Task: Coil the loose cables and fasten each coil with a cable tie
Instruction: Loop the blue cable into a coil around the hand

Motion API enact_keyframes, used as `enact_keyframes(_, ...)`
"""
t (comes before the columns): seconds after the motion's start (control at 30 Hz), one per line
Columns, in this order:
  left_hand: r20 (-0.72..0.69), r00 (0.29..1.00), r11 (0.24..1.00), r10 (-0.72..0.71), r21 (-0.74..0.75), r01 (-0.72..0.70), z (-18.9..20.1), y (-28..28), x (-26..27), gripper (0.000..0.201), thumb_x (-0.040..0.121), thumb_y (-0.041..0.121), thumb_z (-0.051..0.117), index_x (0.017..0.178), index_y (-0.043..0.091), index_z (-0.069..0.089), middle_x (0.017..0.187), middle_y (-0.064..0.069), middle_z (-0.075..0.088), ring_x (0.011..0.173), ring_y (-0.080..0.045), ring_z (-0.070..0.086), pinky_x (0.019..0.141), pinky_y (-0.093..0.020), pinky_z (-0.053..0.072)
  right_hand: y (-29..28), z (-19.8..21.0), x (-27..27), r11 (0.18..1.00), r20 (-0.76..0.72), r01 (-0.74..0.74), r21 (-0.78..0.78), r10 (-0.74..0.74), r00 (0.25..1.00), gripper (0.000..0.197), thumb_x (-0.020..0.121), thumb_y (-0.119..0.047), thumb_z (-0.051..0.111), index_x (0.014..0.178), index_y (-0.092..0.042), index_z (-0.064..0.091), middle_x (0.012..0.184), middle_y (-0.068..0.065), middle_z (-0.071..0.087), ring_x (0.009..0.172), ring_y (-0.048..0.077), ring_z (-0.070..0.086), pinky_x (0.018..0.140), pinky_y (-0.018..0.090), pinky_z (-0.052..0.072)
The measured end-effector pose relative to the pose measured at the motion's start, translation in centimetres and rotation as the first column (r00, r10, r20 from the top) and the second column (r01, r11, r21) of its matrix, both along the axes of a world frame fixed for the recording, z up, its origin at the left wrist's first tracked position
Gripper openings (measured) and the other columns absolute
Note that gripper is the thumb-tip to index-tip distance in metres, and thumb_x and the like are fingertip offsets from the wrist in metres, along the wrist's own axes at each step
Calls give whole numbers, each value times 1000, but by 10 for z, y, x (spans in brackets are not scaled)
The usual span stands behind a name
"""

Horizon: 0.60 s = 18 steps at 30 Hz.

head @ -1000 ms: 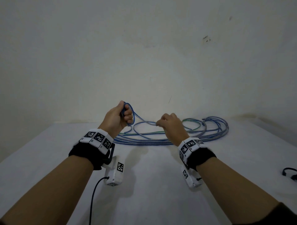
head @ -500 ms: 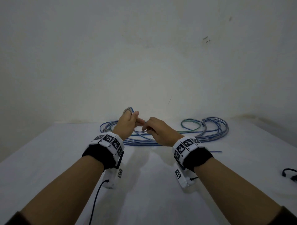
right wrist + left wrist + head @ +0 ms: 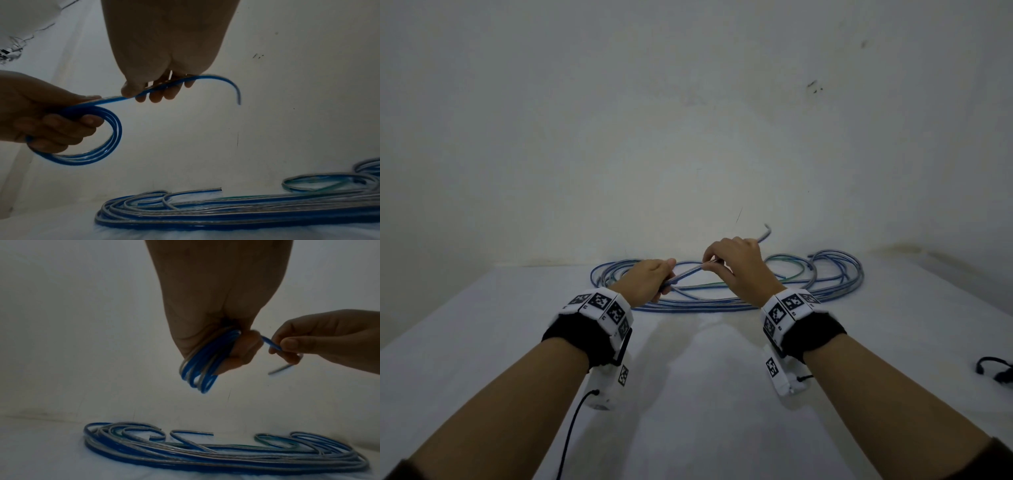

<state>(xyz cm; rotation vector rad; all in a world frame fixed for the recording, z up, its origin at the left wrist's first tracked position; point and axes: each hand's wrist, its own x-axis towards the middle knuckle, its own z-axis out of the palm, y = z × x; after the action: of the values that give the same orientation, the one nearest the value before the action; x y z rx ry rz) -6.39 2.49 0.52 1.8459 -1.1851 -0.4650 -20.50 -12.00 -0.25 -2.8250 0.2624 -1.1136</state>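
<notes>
Your left hand (image 3: 650, 279) grips a small blue cable coil (image 3: 98, 138); your right hand (image 3: 739, 267) pinches its free end. Beyond both hands, loose cables (image 3: 739, 298) lie on the white tabletop (image 3: 688, 394) against a plain wall (image 3: 688, 120).

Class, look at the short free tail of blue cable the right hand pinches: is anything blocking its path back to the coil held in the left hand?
Nothing visible does. The free tail runs through open air from the right hand to the coil gripped by the left hand; the loose cables lie on the table below, apart from it.

Dim, grainy; wide-angle edge distortion.
</notes>
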Motion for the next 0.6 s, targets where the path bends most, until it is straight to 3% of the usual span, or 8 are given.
enact_keyframes(0.07,-85,995,999,-50,-9,50,1,1,-1,48,101,35,30,69,8,53,52,-1,44,42,-15,34,47,-25,30,4,3,1,997,-4,-30,68,30,1000,19,93,-33,52,90,-15,60,77,-8,53,77,13,46,84,36,31)
enact_keyframes(0.23,-224,967,992,-125,-10,126,6,4,-9,51,98,43,33,68,7,54,47,3,30,38,-10,25,40,-19,29,6,5,4,985,-25,-102,138,106,994,18,94,-29,51,91,-13,58,79,0,50,77,15,45,80,35,34)
enact_keyframes(0.37,-399,903,985,-158,-131,114,13,8,-10,41,99,38,34,68,12,43,46,7,26,37,-7,22,38,-18,27,0,1,5,967,19,-184,175,184,983,23,94,-28,47,94,-9,62,79,5,49,74,13,43,68,16,32)
enact_keyframes(0.5,-486,858,979,-166,-185,85,18,11,-7,43,99,39,31,66,13,39,44,8,24,34,-5,21,37,-17,28,-6,-5,7,973,17,-172,156,171,985,22,96,-16,44,100,-3,61,90,10,57,80,13,46,71,13,31)
enact_keyframes(0.6,-553,812,969,-186,-240,59,21,13,-2,46,100,41,28,63,14,35,43,8,24,33,-5,20,37,-17,29,-15,-9,3,978,9,-117,172,117,993,22,96,-9,44,102,0,63,95,15,55,83,21,51,73,13,33)
